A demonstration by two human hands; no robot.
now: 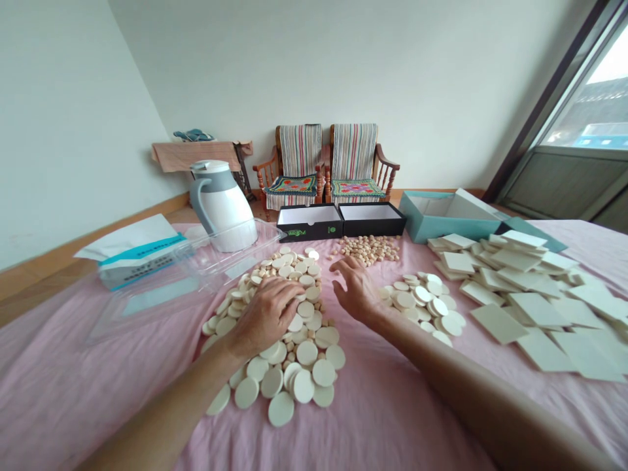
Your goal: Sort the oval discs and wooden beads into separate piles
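Note:
My left hand (267, 314) lies palm down on a big heap of cream round discs (294, 366), its fingers spread over the discs and some small beige beads mixed among them. My right hand (356, 288) hovers just right of that heap, fingers apart and slightly curled, nothing visible in it. It sits between the big heap and a smaller pile of round discs (424, 304). A patch of small beige beads (367, 248) lies beyond my right hand.
Cream square tiles (534, 294) are strewn at the right on the pink cloth (383, 412). Two open black boxes (341, 221) and a teal box (441, 216) stand at the back. A white jug (220, 206), clear tray (196, 275) and tissue pack (137, 252) are left.

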